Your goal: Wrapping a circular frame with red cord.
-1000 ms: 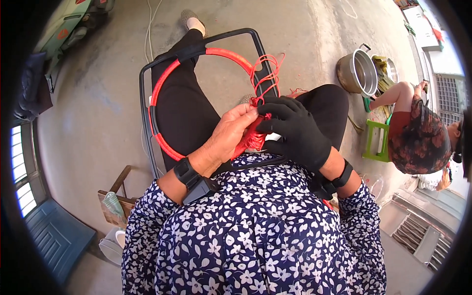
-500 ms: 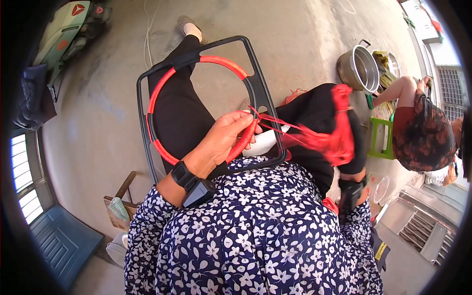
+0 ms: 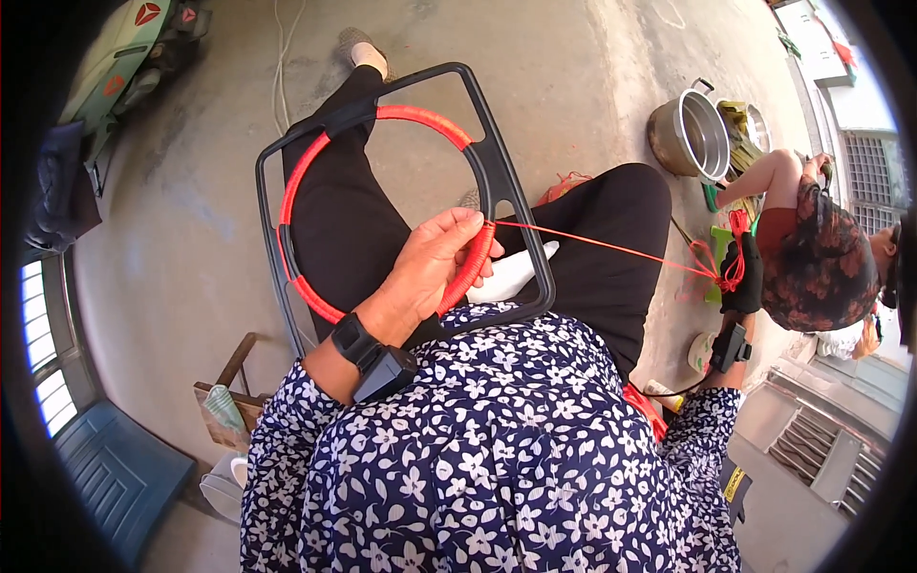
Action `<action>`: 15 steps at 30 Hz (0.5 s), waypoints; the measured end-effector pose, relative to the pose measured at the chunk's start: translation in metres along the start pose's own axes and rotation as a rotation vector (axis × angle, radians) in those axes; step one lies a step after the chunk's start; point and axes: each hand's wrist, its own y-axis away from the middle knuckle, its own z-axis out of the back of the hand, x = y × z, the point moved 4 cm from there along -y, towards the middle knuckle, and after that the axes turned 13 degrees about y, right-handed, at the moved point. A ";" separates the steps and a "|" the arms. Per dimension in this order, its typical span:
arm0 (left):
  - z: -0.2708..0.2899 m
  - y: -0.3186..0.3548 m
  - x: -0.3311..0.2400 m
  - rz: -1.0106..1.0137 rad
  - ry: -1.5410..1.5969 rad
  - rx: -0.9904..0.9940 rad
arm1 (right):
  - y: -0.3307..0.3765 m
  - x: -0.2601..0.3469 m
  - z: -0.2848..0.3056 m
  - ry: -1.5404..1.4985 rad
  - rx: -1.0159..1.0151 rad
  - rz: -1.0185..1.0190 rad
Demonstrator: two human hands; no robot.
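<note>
Swung farther out to the right than half a second earlier, the gloved right hand (image 3: 744, 286) had drawn the red cord (image 3: 592, 241) from a loose, blurred sweep into a nearly straight line. On the left, a black frame (image 3: 497, 177) lay across the left thigh (image 3: 344, 220), and the ring (image 3: 420, 116) inside it was wound in red along several stretches. With a dark watch (image 3: 355, 339) at its wrist, the bare left hand (image 3: 435, 258) gripped the ring's lower right part between thumb and fingers, just where the cord came off. Beside those fingers, something white (image 3: 516, 275) showed under the frame, its kind unclear. Rightward, the cord crossed over the right thigh (image 3: 611, 210). Past that knee stood a metal pot (image 3: 669, 138); a green stool (image 3: 714, 293) was partly hidden behind the right hand, which clutched the cord's looped bundle. Farthest right sat another person (image 3: 821, 253) in a dark flowered top.
</note>
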 end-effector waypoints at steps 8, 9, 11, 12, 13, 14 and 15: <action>-0.004 0.002 -0.004 -0.015 -0.068 -0.008 | -0.035 0.106 -0.048 -1.242 0.364 -0.649; -0.004 0.002 -0.003 -0.024 -0.109 -0.025 | -0.050 0.142 -0.048 -1.089 0.320 -0.553; -0.005 0.003 -0.002 -0.040 -0.153 -0.045 | -0.078 0.242 -0.038 -0.737 0.312 -0.187; -0.005 0.006 -0.002 -0.084 -0.163 -0.057 | -0.086 0.288 -0.034 -0.534 0.336 0.080; -0.005 0.008 -0.004 -0.128 -0.170 -0.068 | -0.092 0.336 -0.021 -0.521 0.446 0.147; 0.000 0.007 -0.003 -0.137 -0.169 -0.071 | -0.095 0.375 -0.014 -0.505 0.554 0.217; 0.005 0.003 -0.001 -0.175 -0.248 -0.054 | -0.098 0.396 -0.017 -0.377 0.427 0.458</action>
